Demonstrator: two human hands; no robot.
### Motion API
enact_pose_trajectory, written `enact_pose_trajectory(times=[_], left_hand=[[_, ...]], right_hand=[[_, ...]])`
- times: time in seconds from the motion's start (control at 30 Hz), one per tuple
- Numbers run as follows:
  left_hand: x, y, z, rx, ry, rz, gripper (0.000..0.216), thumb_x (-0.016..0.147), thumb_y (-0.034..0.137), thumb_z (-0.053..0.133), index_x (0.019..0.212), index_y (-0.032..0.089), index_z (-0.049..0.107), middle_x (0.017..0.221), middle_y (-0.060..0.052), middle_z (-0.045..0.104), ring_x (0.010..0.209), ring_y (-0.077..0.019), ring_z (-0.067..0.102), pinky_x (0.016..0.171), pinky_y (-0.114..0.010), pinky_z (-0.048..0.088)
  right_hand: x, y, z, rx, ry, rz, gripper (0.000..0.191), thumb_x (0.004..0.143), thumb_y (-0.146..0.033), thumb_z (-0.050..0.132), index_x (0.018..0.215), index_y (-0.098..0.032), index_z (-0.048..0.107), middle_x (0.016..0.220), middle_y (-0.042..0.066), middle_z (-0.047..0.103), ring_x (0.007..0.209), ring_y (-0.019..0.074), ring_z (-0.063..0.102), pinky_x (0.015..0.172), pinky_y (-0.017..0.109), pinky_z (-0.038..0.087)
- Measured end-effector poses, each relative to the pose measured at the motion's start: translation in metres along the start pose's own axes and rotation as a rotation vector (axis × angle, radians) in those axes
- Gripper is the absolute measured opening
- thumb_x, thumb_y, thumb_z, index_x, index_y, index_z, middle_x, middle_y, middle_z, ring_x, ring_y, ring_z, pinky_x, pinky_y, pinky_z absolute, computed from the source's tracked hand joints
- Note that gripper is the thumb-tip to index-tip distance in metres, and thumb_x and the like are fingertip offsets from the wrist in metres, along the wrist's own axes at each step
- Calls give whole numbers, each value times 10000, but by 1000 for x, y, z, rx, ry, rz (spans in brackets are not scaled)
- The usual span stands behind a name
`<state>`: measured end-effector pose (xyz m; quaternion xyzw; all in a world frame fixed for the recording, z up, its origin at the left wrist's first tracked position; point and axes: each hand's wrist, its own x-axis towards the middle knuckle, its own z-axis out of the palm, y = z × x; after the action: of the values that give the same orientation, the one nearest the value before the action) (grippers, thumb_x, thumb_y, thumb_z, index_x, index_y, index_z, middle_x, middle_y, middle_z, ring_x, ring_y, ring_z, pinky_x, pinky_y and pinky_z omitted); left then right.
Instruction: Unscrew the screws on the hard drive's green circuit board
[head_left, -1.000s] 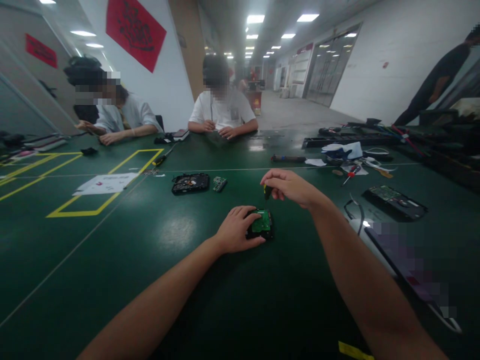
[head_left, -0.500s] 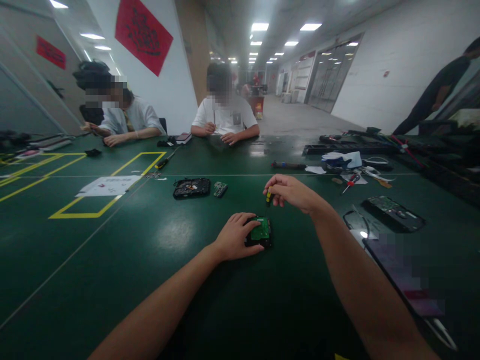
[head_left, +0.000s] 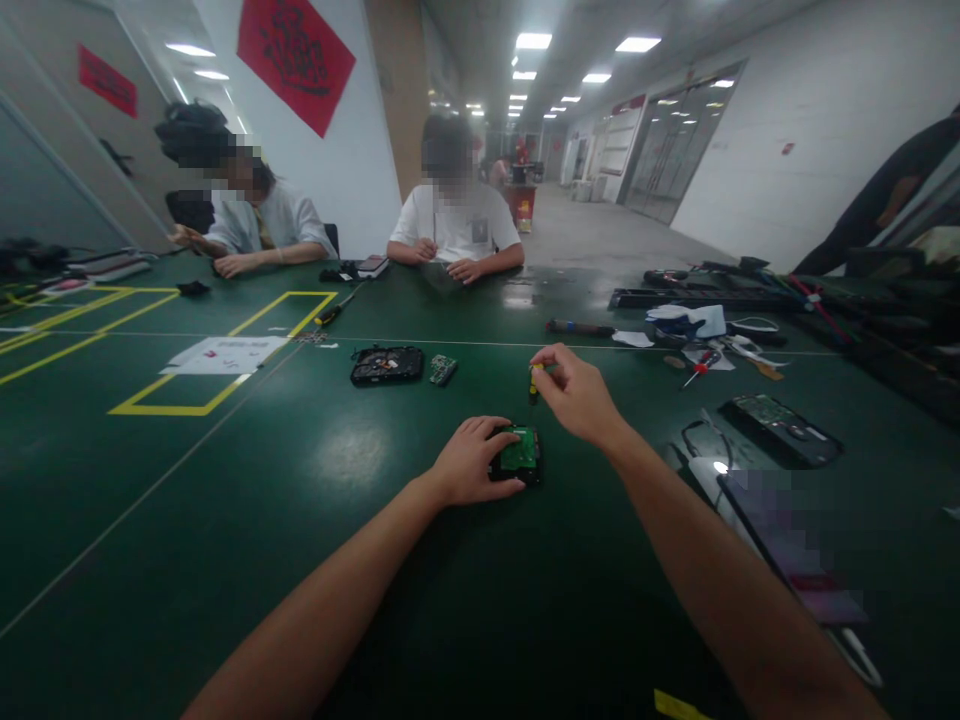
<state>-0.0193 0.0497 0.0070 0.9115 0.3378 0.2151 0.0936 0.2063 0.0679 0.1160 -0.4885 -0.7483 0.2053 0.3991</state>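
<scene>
A hard drive (head_left: 523,452) with a green circuit board facing up lies on the dark green table. My left hand (head_left: 472,464) grips it from the left, thumb along the near edge and fingers over the far side and board. In my right hand (head_left: 577,394) a yellow-and-black screwdriver (head_left: 534,384) is pinched by its handle, held nearly upright. Its shaft points down at the drive's far right corner; whether the tip touches a screw is too small to tell.
Beyond my left hand lie an opened black drive case (head_left: 387,365) and a loose circuit board (head_left: 443,370). Another drive (head_left: 781,430), a red screwdriver (head_left: 701,368) and a tablet-like device (head_left: 787,545) are on the right. Two people sit across the table.
My right fingers have closed in round the screwdriver handle, which now stands a little more upright. The left hand keeps its hold on the drive. The whole view has shifted slightly.
</scene>
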Motion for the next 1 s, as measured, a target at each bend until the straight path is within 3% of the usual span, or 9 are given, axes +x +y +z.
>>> enact_pose_trajectory(times=[0.17, 0.27, 0.4, 0.5, 0.77, 1.0], left_hand=[[0, 0, 1, -6, 18, -8, 749, 775, 659, 759, 1393, 266, 601, 1445, -131, 555, 1343, -358, 526, 1145, -559, 417], [-1, 0, 1, 2, 21, -7, 745, 778, 655, 756, 1389, 255, 608, 1443, -136, 558, 1339, -361, 529, 1142, -556, 419], [-2, 2, 1, 8, 20, 10, 751, 779, 654, 759, 1386, 237, 613, 1437, -146, 565, 1336, -364, 536, 1144, -551, 415], [-5, 6, 2, 11, 15, 24, 769, 779, 662, 758, 1401, 237, 603, 1435, -148, 570, 1336, -361, 540, 1144, -544, 416], [-16, 18, 2, 31, 24, -7, 760, 799, 675, 734, 1409, 243, 598, 1457, -147, 560, 1351, -369, 529, 1151, -557, 407], [-17, 21, 0, 32, 25, -13, 751, 807, 663, 736, 1415, 248, 592, 1458, -144, 564, 1358, -362, 528, 1151, -551, 406]], right_hand=[[-16, 5, 10, -138, 99, -167, 227, 989, -375, 587, 1181, -255, 583, 1187, 106, 611, 1045, 262, 629, 919, 410, 517], [-22, 13, 14, -145, 129, -211, 280, 968, -355, 633, 1220, -255, 563, 1185, 112, 593, 1079, 282, 625, 960, 451, 522], [-29, 24, 19, -91, 167, -239, 363, 986, -321, 620, 1320, -255, 496, 1222, 118, 608, 976, 247, 669, 897, 432, 572], [-29, 29, 20, -115, 213, -278, 332, 962, -293, 642, 1267, -267, 516, 1153, 93, 642, 879, 238, 682, 847, 446, 593], [-30, 26, 24, -183, 253, -341, 340, 938, -330, 681, 1236, -260, 533, 1176, 114, 586, 1003, 272, 643, 798, 416, 596], [-18, 11, 8, -321, 131, -273, 292, 901, -312, 717, 1107, -238, 525, 1073, 93, 648, 901, 259, 642, 776, 397, 525]])
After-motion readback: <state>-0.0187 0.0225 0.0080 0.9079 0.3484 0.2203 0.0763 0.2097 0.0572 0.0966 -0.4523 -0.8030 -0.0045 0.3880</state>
